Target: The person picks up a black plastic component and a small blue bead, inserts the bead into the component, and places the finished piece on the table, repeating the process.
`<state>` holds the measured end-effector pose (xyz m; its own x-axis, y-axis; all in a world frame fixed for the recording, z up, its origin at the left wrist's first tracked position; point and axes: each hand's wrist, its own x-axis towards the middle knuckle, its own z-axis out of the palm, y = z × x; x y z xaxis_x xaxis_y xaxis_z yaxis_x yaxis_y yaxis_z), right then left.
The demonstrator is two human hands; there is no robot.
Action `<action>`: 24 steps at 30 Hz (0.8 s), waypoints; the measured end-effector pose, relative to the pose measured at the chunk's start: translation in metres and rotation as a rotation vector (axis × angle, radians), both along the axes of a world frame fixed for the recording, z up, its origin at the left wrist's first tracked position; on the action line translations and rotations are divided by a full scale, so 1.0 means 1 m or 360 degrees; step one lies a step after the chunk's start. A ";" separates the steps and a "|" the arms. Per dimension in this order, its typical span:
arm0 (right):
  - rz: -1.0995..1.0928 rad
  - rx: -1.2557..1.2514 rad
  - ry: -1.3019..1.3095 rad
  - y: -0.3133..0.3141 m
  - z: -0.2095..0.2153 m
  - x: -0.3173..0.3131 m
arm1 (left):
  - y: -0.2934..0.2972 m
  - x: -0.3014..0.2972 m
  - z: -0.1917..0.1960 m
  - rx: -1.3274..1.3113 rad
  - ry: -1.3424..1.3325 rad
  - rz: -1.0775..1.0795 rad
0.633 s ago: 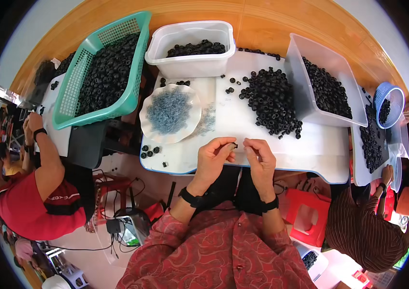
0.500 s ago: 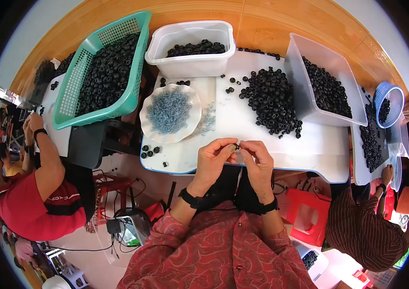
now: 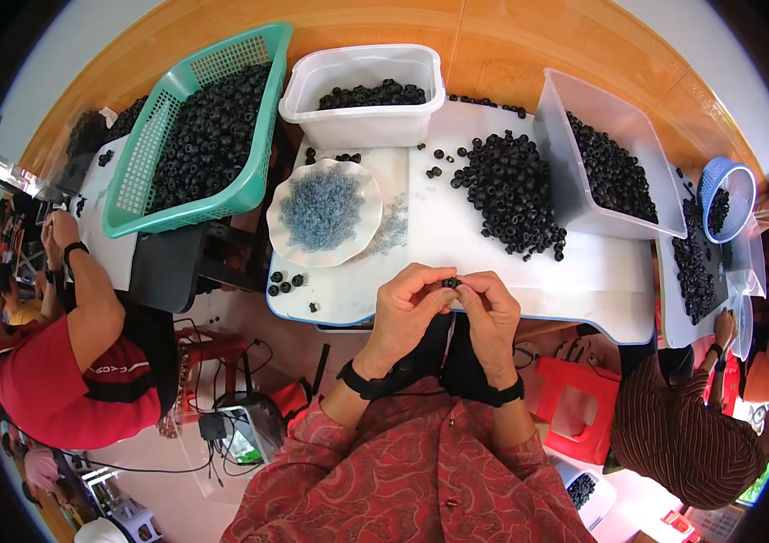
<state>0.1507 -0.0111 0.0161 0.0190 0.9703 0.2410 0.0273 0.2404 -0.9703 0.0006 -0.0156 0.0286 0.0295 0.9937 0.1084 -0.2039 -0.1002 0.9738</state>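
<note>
Between the fingertips of both hands is a small round black part (image 3: 450, 282), held just over the table's near edge. My left hand (image 3: 407, 306) pinches it from one side, and my right hand (image 3: 491, 317) grips it from the other; fingers partly cover it. Left of my hands stands a white scalloped plate (image 3: 287, 250) heaped with tiny grey-blue see-through pieces (image 3: 321, 210). Some of these lie loose beside the plate. A pile of hollow black parts (image 3: 511, 195) spreads over the white tabletop (image 3: 583, 281) beyond my right hand. Several black parts (image 3: 285, 287) sit near the left corner.
Along the back stand a green basket (image 3: 122, 195), a white tub (image 3: 366, 131) and a see-through bin (image 3: 574, 204), all holding black parts. A blue basket (image 3: 730, 226) is at far right. People work at both sides, one in red (image 3: 68, 389). A red stool (image 3: 574, 439) stands below.
The fingertips of both hands have shifted slightly, and the black part now shows more plainly between them. The whole view has moved a little.
</note>
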 end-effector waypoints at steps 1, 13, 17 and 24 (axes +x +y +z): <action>-0.0024 -0.0011 -0.0009 -0.001 0.000 0.000 | -0.001 0.001 0.000 0.0016 0.0049 0.0026; -0.0180 -0.0108 0.0047 -0.026 -0.014 -0.013 | -0.021 -0.001 -0.008 -0.0123 0.0182 0.0088; -0.0131 0.0062 -0.0171 -0.029 -0.010 -0.015 | -0.028 -0.007 -0.011 -0.0188 0.0094 0.0083; -0.0009 0.0107 -0.0197 -0.028 -0.006 -0.013 | -0.032 -0.012 -0.008 -0.0248 -0.0008 -0.0008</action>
<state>0.1376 -0.0394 0.0104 -0.0094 0.9519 0.3062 0.1474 0.3042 -0.9411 -0.0110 -0.0474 0.0208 0.0343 0.9983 -0.0469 -0.2092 0.0531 0.9764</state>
